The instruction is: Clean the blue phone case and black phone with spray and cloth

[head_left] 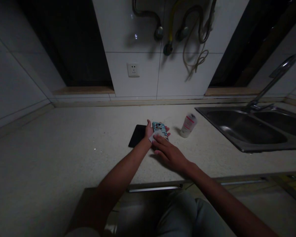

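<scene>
A phone (164, 128) in a light-blue patterned case lies back side up on the palm of my left hand (148, 130). The thumb stands out on one side, and fingertips curl up along the phone's right edge. On the lower half of the case is a small white wipe (152, 137), pressed there by the fingers of my right hand (169, 152). Part of the wipe is hidden under those fingers. A thin black rectangular object (136, 135) rests on the counter just behind my left wrist, partly covered by it.
A clear plastic cup (188, 125) with red print stands on the pale countertop (76, 141), right of my hands. Farther right is a steel double sink (240, 148) with a tall faucet (273, 80). A wall socket (133, 70) and hanging hoses (174, 29) are on the tiles behind.
</scene>
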`<state>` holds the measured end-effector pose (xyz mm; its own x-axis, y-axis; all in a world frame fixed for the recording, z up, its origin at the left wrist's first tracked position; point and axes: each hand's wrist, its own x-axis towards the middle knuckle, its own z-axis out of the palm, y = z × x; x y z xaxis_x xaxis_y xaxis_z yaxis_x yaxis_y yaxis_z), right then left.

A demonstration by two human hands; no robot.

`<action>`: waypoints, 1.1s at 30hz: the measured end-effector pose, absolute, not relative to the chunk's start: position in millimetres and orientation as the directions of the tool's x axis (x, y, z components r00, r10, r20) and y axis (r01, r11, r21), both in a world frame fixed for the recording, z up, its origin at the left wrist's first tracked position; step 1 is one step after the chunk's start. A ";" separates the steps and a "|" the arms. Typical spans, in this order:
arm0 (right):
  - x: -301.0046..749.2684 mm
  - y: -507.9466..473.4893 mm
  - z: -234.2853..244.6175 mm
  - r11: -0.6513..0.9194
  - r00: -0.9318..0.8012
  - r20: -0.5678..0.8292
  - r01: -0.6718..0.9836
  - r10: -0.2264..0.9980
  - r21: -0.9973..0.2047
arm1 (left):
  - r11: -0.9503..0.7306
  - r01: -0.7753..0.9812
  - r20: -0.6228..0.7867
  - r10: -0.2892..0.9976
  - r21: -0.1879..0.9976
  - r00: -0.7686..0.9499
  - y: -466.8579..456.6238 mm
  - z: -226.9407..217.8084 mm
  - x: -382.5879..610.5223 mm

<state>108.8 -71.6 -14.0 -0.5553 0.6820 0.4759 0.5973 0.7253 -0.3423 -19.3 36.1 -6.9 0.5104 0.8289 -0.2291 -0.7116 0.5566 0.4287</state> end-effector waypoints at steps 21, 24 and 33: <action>119.0 -101.2 -10.6 0.597 -0.511 0.341 0.769 0.789 -0.229 | 0.562 -0.675 -0.308 0.827 0.479 0.470 27.9 11.0 -13.5; 119.9 -100.4 -12.4 0.612 -0.512 0.380 0.760 0.771 -0.219 | 0.575 -0.672 -0.320 0.818 0.466 0.478 28.8 10.1 -13.6; 122.2 -107.7 -18.7 0.579 -0.480 0.400 0.796 0.781 -0.174 | 0.564 -0.708 -0.312 0.825 0.424 0.471 30.3 10.2 -14.8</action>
